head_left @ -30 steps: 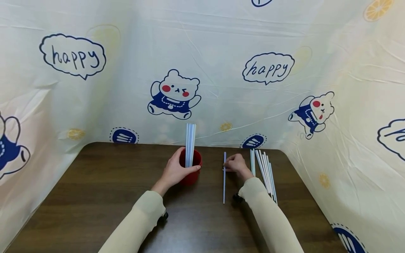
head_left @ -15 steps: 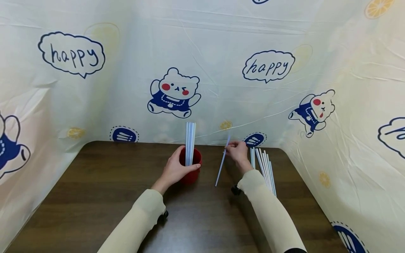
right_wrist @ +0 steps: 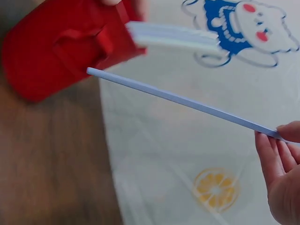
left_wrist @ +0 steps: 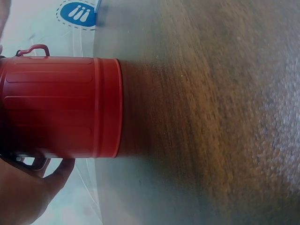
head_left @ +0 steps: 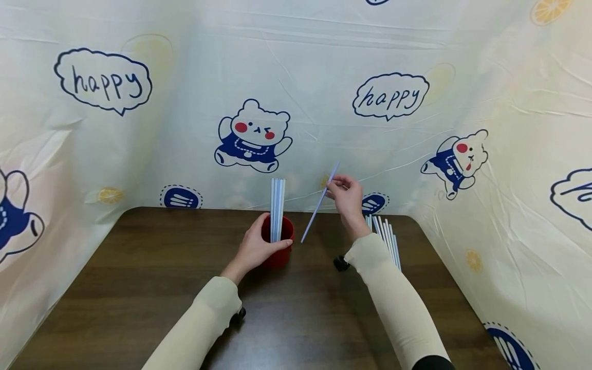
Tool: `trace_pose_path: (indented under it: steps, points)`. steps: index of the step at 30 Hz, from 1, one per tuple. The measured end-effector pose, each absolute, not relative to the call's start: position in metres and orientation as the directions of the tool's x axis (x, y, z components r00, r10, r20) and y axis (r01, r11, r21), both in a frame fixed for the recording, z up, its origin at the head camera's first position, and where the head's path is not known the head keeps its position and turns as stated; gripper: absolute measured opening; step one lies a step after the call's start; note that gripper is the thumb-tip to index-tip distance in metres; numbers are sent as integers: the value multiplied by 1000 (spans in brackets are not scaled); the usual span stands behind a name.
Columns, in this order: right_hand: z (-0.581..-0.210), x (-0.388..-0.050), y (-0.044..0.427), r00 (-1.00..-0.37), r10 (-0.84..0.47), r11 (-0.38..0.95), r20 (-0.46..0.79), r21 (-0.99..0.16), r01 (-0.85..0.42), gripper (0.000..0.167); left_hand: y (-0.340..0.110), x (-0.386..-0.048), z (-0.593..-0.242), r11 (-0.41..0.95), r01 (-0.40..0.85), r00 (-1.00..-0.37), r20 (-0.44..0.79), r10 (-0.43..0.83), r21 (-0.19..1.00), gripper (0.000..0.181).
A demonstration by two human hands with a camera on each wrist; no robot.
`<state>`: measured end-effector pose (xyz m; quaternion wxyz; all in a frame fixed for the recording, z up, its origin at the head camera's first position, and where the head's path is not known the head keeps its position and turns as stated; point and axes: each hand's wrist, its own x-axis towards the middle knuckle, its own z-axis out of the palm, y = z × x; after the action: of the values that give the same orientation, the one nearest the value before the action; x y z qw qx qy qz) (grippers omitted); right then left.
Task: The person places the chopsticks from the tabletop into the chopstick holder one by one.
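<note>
A red ribbed metal bucket [head_left: 279, 260] with small side handles stands on the table; the left wrist view shows its wall [left_wrist: 56, 108] up close. Several pale blue and white sticks [head_left: 277, 208] rise upright out of it. My left hand [head_left: 256, 250] grips the bucket around its rim, thumb across the near side. Between thumb and fingers, my right hand [head_left: 348, 199] pinches a single lavender-blue stick [right_wrist: 183, 101] near its upper end. That stick hangs tilted in the air right of the bucket, its lower end apart from it.
More loose sticks [head_left: 390, 239] lie on the right of the dark wooden table [head_left: 152, 288], partly hidden behind the right forearm. A printed cloth [head_left: 319, 61] with bears hangs behind the table and along its sides.
My right hand has lifted the lavender-blue stick off the table, up and slightly left toward the bucket, and the stick has tilted. My left hand stays on the bucket.
</note>
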<state>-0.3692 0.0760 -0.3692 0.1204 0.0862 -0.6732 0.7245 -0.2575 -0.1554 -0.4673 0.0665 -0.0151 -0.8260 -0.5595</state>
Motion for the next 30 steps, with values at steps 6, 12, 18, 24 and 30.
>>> trace_pose_path:
  steps: [6, 12, 18, 24, 30]
  points:
    - [-348, -364, 66, -929, 77, -129, 363, -920, -370, 30, -157, -258, -467, 371, 120, -989, 144, -37, 921, 87]
    - [-351, -359, 54, -908, 45, -105, 416, -902, -418, 26, -157, -258, -467, 370, 119, -989, 144, -40, 921, 88]
    - [-372, -353, 49, -883, -69, 31, 465, -883, -468, 22, -156, -257, -468, 360, 112, -990, 135, -40, 926, 87]
    - [-387, -351, 43, -866, -176, 77, 469, -870, -487, 21, -156, -258, -466, 363, 110, -990, 136, -46, 925, 87]
    - [-401, -350, 36, -855, -235, 142, 462, -854, -500, 21, -155, -257, -467, 365, 106, -990, 132, -47, 925, 83]
